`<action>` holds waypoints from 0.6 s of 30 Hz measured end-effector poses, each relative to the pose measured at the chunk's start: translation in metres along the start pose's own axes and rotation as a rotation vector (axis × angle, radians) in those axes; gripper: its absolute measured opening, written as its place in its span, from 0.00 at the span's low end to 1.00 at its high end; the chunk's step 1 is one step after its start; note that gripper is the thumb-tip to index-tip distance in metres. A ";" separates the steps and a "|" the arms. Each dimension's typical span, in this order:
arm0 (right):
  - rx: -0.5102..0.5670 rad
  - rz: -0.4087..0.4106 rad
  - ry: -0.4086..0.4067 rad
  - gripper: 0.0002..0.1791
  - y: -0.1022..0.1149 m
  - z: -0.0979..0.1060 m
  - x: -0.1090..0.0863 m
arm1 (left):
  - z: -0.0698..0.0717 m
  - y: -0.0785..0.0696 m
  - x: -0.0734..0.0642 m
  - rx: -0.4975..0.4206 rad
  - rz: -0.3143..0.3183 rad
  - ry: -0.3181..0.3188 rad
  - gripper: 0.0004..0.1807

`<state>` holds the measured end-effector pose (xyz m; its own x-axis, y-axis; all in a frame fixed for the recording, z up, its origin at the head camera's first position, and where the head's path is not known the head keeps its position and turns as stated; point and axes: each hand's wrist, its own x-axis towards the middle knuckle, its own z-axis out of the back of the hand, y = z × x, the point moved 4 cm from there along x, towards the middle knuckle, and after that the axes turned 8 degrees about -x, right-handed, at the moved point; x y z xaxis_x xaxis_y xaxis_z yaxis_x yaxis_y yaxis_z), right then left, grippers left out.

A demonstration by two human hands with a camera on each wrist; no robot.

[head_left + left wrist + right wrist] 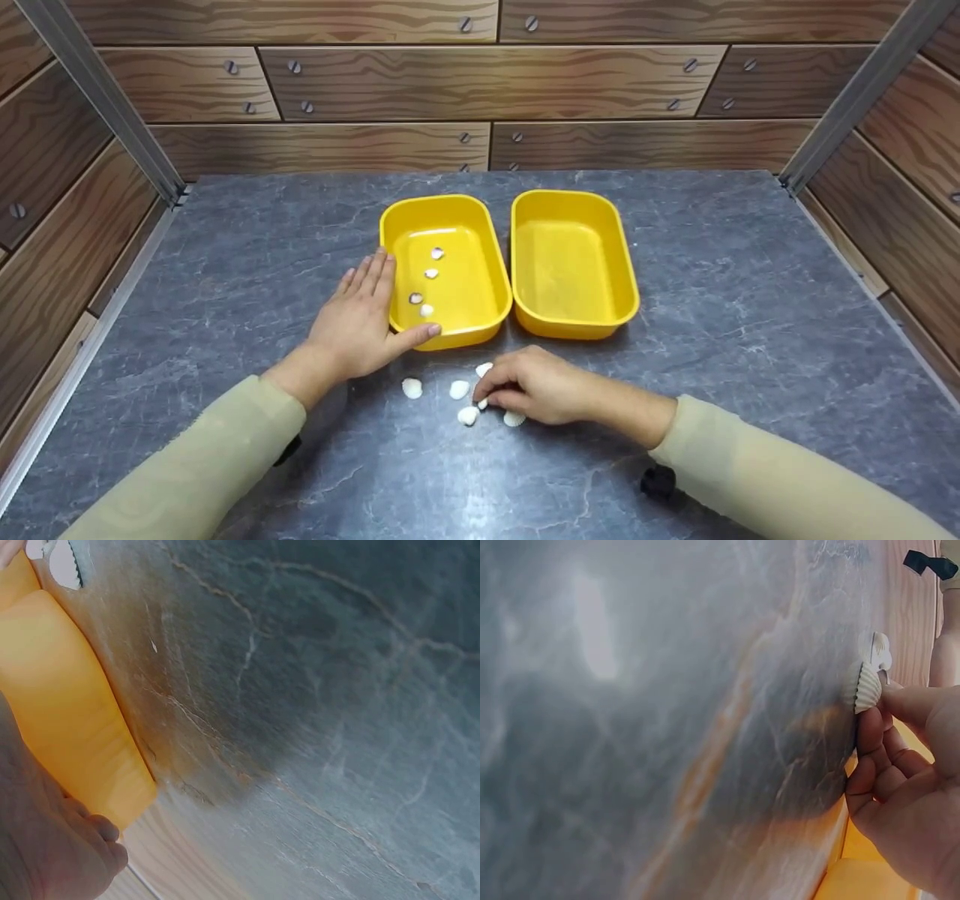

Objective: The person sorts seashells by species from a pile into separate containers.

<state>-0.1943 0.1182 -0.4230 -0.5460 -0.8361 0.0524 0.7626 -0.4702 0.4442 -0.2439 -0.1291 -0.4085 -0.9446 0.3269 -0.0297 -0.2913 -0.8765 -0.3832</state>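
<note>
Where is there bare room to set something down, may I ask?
Broad bare tabletop lies between the right yellow bin and the right wall; more lies between the left hand and left wall. The right bin is bare inside. It is crowded in front of the left bin, where white shells lie by the right hand; the gap between bins is narrow.

gap between left bin [465, 277] and right bin [574, 274] is a sliver, too tight for a hand. left hand [356, 326] blocks left bin's left wall. loose shells [459, 389] and right hand [536, 386] crowd the front. open lanes: over right bin, table [712, 315] to its right, strip before back wall [480, 82].
</note>
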 end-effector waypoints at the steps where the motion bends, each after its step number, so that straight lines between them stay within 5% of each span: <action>1: 0.001 -0.002 0.002 0.08 0.000 0.000 0.000 | 0.000 0.000 0.000 -0.001 0.001 0.000 0.67; 18: 0.019 -0.029 -0.028 0.06 0.001 -0.002 -0.001 | -0.001 0.001 0.000 0.002 0.003 0.011 0.68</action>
<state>-0.1925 0.1184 -0.4245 -0.5778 -0.8136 0.0643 0.7398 -0.4888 0.4624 -0.2445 -0.1299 -0.4095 -0.9438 0.3279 -0.0409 -0.2886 -0.8782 -0.3814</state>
